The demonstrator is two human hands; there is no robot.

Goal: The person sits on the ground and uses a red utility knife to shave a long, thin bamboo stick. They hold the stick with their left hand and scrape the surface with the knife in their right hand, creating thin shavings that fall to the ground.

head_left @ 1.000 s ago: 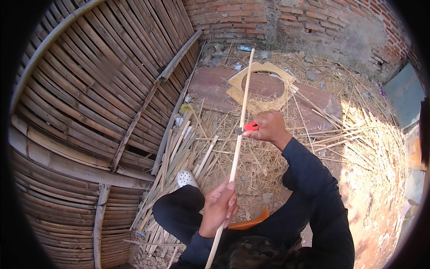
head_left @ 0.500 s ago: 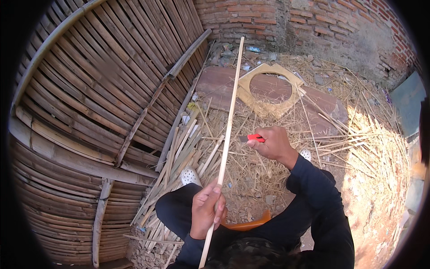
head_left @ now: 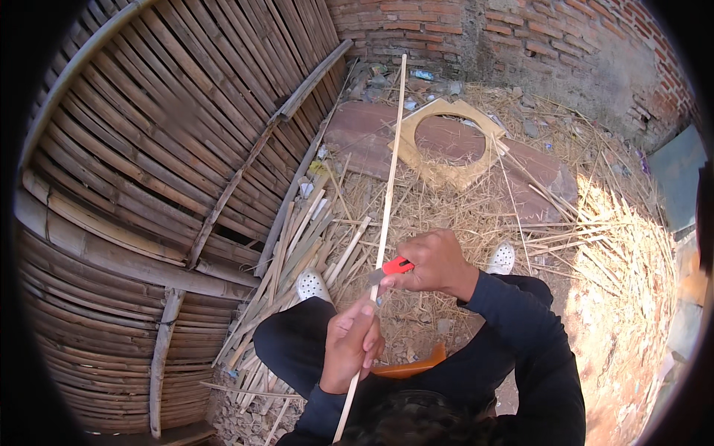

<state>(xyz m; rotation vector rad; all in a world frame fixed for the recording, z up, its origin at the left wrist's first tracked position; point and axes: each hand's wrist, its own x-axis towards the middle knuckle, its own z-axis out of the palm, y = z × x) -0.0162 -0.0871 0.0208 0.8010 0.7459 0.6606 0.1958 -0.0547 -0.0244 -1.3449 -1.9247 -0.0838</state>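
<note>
A long pale bamboo strip (head_left: pixel 391 175) runs from below my body up toward the brick wall. My left hand (head_left: pixel 351 342) is closed round its lower part. Just above that grip, my right hand (head_left: pixel 435 264) is closed on a red utility knife (head_left: pixel 398 266). The knife's blade (head_left: pixel 376 276) lies against the strip, close to my left thumb. How deep the edge sits in the bamboo cannot be made out.
Left stands a bamboo slat wall (head_left: pixel 149 134); a brick wall (head_left: pixel 416 30) closes the far side. Cut strips (head_left: pixel 286 260) lie by my left foot. A board with a round hole (head_left: pixel 405 141) rests on a brown panel (head_left: pixel 535 175) amid shavings. An orange seat (head_left: pixel 409 368) shows beneath me.
My right hand has brought the knife down and left, from beside the strip onto it. My left hand still grips the strip near the same spot.
</note>
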